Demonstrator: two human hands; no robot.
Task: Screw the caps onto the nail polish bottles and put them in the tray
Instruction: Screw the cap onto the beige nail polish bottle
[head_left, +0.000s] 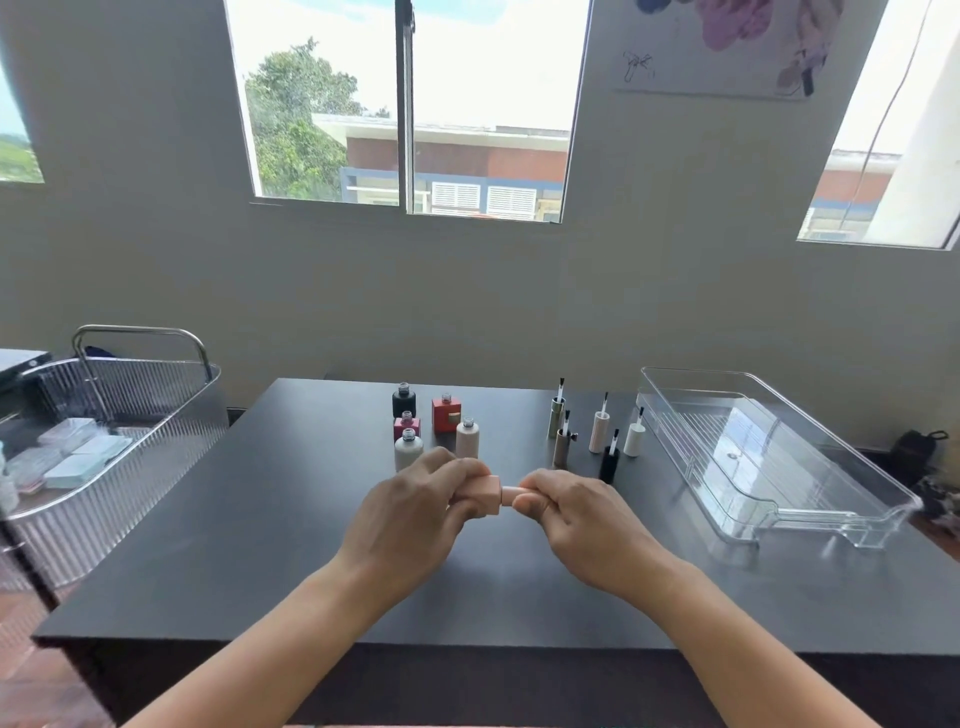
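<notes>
While my left hand (415, 512) clamps the pink bottle (485, 494) above the table (260, 519) and my right hand (574, 512) pinches its cap (511, 493), the small, smooth glass seems light and slippery.

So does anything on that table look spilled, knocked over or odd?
Nothing stands out. The five open bottles and five brush caps stand upright on the dark table, no spills show, and the clear tray holds nothing yet.
</notes>
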